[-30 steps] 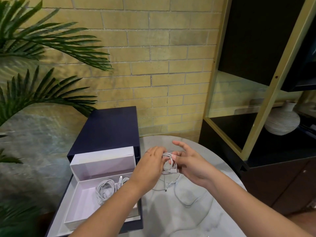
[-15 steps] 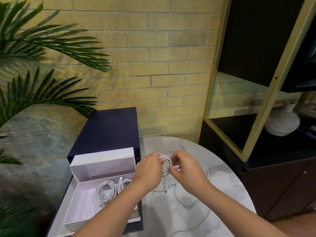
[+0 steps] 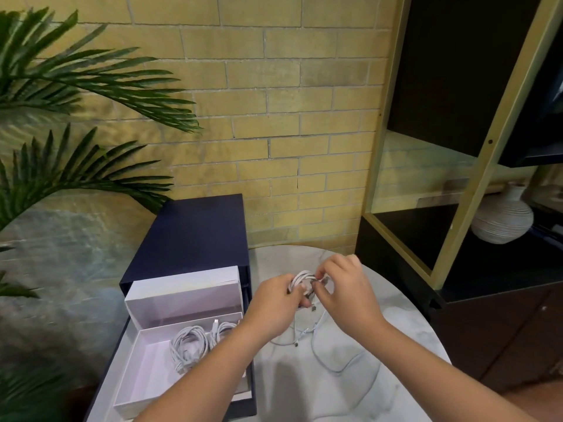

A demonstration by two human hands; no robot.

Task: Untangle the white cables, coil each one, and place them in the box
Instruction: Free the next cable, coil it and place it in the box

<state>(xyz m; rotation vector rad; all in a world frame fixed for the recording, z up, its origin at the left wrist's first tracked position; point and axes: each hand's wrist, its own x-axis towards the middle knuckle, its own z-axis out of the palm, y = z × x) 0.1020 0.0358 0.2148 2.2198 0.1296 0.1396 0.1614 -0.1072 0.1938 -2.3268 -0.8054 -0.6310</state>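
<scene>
**Two hands winding a white cable above a marble table.**
Nearest, at left, the open white box (image 3: 146, 379) holds two coiled cables (image 3: 189, 348) lying side by side on its floor. Loose cable lengths (image 3: 329, 357) trail over the table (image 3: 396, 345) below the hands. The left hand (image 3: 275, 303) has its fingers curled round a small coil (image 3: 303, 280). The right hand (image 3: 344, 296) pinches a strand at the coil's right side between thumb and fingertips. Beyond are a navy case (image 3: 195, 226), a brick wall (image 3: 289, 117) and a ribbed vase (image 3: 502, 217) on a shelf.
</scene>
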